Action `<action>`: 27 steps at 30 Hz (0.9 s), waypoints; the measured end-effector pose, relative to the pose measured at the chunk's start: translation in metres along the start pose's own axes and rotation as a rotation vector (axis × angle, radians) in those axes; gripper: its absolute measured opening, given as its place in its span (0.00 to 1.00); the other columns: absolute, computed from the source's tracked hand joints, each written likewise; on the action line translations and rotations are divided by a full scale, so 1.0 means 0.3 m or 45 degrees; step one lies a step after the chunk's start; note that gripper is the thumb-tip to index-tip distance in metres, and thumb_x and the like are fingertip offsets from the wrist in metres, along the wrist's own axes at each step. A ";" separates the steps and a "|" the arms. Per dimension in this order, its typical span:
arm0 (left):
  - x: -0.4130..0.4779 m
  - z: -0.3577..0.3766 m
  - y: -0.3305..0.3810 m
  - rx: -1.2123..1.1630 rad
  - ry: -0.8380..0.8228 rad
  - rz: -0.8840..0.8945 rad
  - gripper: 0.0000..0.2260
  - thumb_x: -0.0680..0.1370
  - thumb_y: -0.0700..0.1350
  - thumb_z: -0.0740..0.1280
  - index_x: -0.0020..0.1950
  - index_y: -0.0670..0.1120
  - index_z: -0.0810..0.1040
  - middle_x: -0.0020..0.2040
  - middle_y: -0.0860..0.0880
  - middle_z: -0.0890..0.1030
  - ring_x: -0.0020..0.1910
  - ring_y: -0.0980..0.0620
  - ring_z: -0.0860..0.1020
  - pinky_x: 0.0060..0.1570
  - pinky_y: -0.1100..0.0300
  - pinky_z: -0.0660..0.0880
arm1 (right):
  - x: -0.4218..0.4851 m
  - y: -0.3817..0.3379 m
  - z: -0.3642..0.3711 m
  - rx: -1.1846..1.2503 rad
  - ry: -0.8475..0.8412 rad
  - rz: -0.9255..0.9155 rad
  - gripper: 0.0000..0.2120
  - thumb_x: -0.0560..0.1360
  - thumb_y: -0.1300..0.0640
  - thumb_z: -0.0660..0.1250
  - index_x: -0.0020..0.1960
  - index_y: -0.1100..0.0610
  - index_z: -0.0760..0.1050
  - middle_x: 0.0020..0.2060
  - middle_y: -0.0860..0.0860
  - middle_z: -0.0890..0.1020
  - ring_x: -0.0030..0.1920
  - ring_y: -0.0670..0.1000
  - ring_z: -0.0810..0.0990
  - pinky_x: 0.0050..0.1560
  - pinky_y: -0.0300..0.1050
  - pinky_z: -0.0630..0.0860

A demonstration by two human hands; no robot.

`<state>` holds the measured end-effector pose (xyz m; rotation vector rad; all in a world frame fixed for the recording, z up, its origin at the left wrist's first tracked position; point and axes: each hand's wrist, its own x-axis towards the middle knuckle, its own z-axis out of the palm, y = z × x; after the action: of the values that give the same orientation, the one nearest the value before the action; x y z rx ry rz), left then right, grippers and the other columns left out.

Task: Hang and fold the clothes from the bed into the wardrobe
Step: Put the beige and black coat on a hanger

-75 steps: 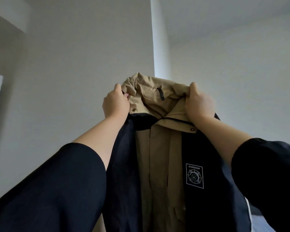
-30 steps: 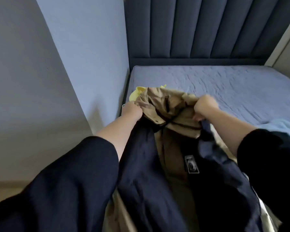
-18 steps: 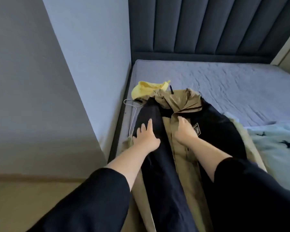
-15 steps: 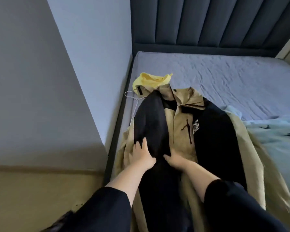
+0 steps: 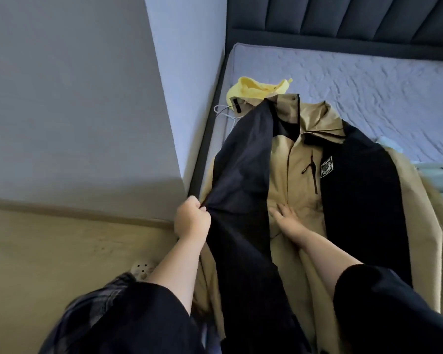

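Filling our view from twelve to three o'clock is the bed, its lavender-grey quilted mattress (image 5: 368, 80) running up to a dark padded headboard (image 5: 343, 16). A grey wall (image 5: 74, 98) and beige floor (image 5: 62, 251) take the nine o'clock side. Along the bed's near edge lies the long tan-and-navy hooded jacket (image 5: 299, 175), front up, collar toward twelve o'clock and hem toward six. A pale blue garment (image 5: 440, 175) sits at its three o'clock side. A crumpled yellow garment (image 5: 256, 88) lies at eleven o'clock of the collar, and just beside it is a thin white wire hanger (image 5: 221, 111), partly under the jacket's shoulder. Our left hand (image 5: 191, 221) has its fingers curled tight round a fold of the navy panel, drawing it taut toward nine o'clock. Our right hand (image 5: 287, 218) lies flat, fingers straight, on the tan front. We judge that we are spreading the jacket for hanging. Next the hanger must be drawn out and worked into the shoulders, which calls for an opened collar.
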<state>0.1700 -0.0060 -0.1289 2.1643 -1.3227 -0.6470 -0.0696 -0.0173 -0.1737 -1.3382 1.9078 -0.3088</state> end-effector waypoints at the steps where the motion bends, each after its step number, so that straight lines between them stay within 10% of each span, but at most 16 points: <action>1: 0.028 -0.044 -0.008 -0.099 0.164 -0.034 0.09 0.77 0.39 0.63 0.38 0.46 0.67 0.35 0.49 0.72 0.38 0.42 0.73 0.34 0.57 0.63 | -0.008 0.004 0.001 0.051 0.000 0.004 0.30 0.81 0.43 0.54 0.77 0.54 0.53 0.77 0.52 0.54 0.77 0.53 0.49 0.76 0.51 0.48; 8: 0.123 -0.249 -0.050 -0.317 0.584 0.218 0.13 0.77 0.37 0.62 0.60 0.43 0.76 0.56 0.43 0.78 0.56 0.41 0.75 0.57 0.49 0.72 | -0.050 0.009 0.086 -0.399 0.049 0.055 0.43 0.73 0.34 0.59 0.78 0.53 0.44 0.78 0.53 0.46 0.77 0.54 0.44 0.74 0.60 0.47; 10: 0.022 -0.198 0.006 -0.320 0.173 0.742 0.12 0.75 0.41 0.66 0.58 0.43 0.79 0.53 0.44 0.81 0.55 0.42 0.76 0.57 0.47 0.72 | -0.055 -0.005 0.130 -0.542 0.083 0.085 0.46 0.72 0.31 0.56 0.78 0.54 0.40 0.78 0.55 0.43 0.77 0.55 0.42 0.73 0.61 0.46; 13: -0.129 -0.108 0.032 0.479 -0.812 1.198 0.21 0.73 0.60 0.65 0.61 0.50 0.79 0.60 0.49 0.79 0.66 0.47 0.69 0.67 0.45 0.64 | -0.055 -0.015 0.168 -0.648 0.091 0.128 0.46 0.74 0.31 0.53 0.77 0.56 0.37 0.77 0.57 0.41 0.77 0.56 0.40 0.72 0.63 0.45; 15: -0.147 -0.080 -0.005 1.113 -1.096 1.058 0.26 0.74 0.63 0.64 0.68 0.52 0.73 0.72 0.51 0.67 0.76 0.49 0.53 0.71 0.35 0.47 | -0.050 -0.010 0.169 -0.675 0.081 0.135 0.46 0.73 0.31 0.52 0.77 0.55 0.36 0.77 0.57 0.40 0.77 0.56 0.40 0.72 0.64 0.45; 19: -0.001 -0.158 -0.072 1.655 -0.578 0.608 0.30 0.75 0.44 0.66 0.76 0.52 0.62 0.79 0.48 0.42 0.77 0.46 0.37 0.71 0.35 0.40 | -0.037 0.015 0.161 -0.687 0.050 0.113 0.46 0.73 0.28 0.50 0.77 0.54 0.36 0.77 0.56 0.40 0.77 0.56 0.40 0.72 0.63 0.45; 23: 0.104 -0.235 -0.192 1.405 -0.297 0.100 0.30 0.76 0.38 0.61 0.77 0.51 0.58 0.78 0.48 0.37 0.76 0.40 0.36 0.70 0.35 0.43 | -0.027 0.023 0.166 -0.711 0.063 0.111 0.46 0.73 0.28 0.50 0.77 0.55 0.37 0.77 0.57 0.41 0.77 0.56 0.41 0.72 0.63 0.45; 27: 0.067 -0.160 -0.186 0.819 -0.377 0.103 0.20 0.80 0.49 0.58 0.71 0.46 0.68 0.73 0.44 0.64 0.71 0.43 0.63 0.65 0.45 0.64 | -0.022 0.027 0.175 -0.745 0.060 0.110 0.46 0.73 0.28 0.49 0.77 0.56 0.36 0.77 0.58 0.40 0.77 0.57 0.40 0.72 0.64 0.44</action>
<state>0.2454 0.0062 -0.1314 2.5526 -1.9801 -0.5778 -0.0372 0.0035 -0.2108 -1.6135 2.1814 0.2906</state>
